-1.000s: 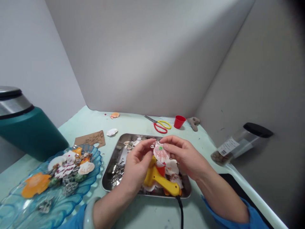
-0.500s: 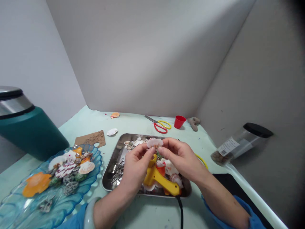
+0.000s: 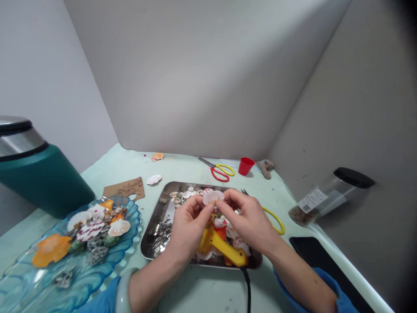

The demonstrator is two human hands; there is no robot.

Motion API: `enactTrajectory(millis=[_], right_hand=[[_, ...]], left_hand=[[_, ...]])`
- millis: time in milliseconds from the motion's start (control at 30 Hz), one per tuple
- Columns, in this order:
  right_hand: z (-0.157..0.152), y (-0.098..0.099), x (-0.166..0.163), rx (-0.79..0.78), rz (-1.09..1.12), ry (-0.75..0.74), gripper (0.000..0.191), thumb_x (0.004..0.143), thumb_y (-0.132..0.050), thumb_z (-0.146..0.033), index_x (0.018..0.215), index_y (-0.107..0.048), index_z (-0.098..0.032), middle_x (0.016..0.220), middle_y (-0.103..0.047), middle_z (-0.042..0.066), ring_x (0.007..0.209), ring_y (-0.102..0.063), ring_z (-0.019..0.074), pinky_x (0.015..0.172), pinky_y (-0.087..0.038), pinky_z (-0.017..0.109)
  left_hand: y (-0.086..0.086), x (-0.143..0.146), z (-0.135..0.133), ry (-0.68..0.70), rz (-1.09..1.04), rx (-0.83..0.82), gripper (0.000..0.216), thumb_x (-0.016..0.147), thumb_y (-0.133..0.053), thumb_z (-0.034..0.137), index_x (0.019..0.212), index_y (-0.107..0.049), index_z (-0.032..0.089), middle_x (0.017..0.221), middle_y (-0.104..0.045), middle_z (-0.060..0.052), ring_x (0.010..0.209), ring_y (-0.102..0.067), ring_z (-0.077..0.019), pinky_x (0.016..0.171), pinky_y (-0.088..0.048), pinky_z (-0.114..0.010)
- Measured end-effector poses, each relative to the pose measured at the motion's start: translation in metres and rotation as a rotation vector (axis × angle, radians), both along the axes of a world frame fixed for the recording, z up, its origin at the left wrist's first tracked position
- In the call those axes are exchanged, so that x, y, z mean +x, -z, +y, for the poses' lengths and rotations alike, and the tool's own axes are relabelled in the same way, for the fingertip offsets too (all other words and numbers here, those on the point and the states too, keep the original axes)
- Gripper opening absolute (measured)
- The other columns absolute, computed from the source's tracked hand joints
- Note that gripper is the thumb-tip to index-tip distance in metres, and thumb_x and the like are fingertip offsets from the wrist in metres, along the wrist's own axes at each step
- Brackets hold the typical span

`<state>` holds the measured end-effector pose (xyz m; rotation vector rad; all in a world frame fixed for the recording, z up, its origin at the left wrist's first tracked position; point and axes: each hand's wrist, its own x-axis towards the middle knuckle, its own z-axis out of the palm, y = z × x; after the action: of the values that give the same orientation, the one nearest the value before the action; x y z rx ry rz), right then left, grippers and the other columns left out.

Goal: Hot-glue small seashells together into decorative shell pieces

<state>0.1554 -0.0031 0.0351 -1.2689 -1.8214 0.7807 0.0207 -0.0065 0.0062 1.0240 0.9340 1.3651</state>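
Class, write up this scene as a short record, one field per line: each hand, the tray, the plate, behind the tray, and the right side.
Left hand: pinching a pale shell
Right hand: fingers on the same shell
Tray: below the hands; holds small shells and a yellow tool with a black cord
Plate: blue, see-through, bearing more shells
Behind tray: scissors, red cup
Right side: clear jar with black lid

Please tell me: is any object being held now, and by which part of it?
Yes, a pale shell. The left hand and right hand pinch it together near its lower edge in this view; its rounded upper edge is free.
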Motion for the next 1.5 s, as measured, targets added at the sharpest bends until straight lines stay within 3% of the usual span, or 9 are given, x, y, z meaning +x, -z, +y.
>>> enactTrajectory(millis=[300, 533, 733, 967, 1500], right_hand=[[0.0052, 0.0045, 0.0031, -0.13, 0.094, -0.069, 0.014, 0.086, -0.049, -0.023, 0.074, -0.054, -0.019, 0.066, -0.054, -0.004, 0.061, -0.05, 0.0121, 0.057, -0.039, 0.022], [0.0033, 0.0028, 0.0038, -0.047, -0.015, -0.077, 0.021, 0.089, -0.043, -0.022, 0.07, -0.05, -0.02, 0.065, -0.049, -0.004, 0.062, -0.045, 0.0122, 0.056, -0.035, 0.023], [0.0005, 0.0008, 0.0024, -0.031, -0.045, -0.037, 0.014, 0.09, -0.044, -0.023, 0.079, -0.053, -0.021, 0.068, -0.054, -0.005, 0.062, -0.048, 0.0118, 0.056, -0.035, 0.022], [-0.0013, -0.0011, -0.0009, 0.027, -0.164, 0.02, 0.016, 0.087, -0.048, -0.022, 0.071, -0.047, -0.021, 0.063, -0.053, -0.004, 0.058, -0.048, 0.0133, 0.054, -0.032, 0.024], [0.0016, 0.0007, 0.0029, -0.059, -0.061, -0.022, 0.022, 0.088, -0.046, -0.026, 0.067, -0.047, -0.021, 0.061, -0.05, -0.005, 0.056, -0.046, 0.0121, 0.052, -0.033, 0.023]], left_hand=[[-0.0025, 0.0009, -0.0003, 0.02, 0.042, -0.02, 0.016, 0.071, -0.068, 0.026, 0.081, -0.063, 0.014, 0.073, -0.065, -0.001, 0.068, -0.058, -0.0133, 0.064, -0.045, -0.022], [0.0003, 0.0001, 0.0, 0.044, 0.063, 0.003, 0.017, 0.075, -0.065, 0.025, 0.088, -0.061, 0.014, 0.082, -0.065, -0.003, 0.074, -0.057, -0.0145, 0.068, -0.045, -0.023], [0.0009, -0.0003, 0.0003, 0.033, 0.078, -0.01, 0.015, 0.074, -0.065, 0.026, 0.083, -0.062, 0.014, 0.074, -0.063, -0.001, 0.064, -0.055, -0.013, 0.062, -0.044, -0.023], [-0.0016, 0.0003, -0.0026, 0.008, 0.102, 0.009, 0.013, 0.071, -0.067, 0.027, 0.074, -0.062, 0.015, 0.065, -0.061, 0.001, 0.058, -0.053, -0.0114, 0.058, -0.043, -0.022], [0.0, 0.001, 0.0, 0.043, 0.013, -0.058, 0.019, 0.069, -0.07, 0.028, 0.081, -0.063, 0.014, 0.069, -0.064, 0.001, 0.059, -0.056, -0.0116, 0.058, -0.045, -0.022]])
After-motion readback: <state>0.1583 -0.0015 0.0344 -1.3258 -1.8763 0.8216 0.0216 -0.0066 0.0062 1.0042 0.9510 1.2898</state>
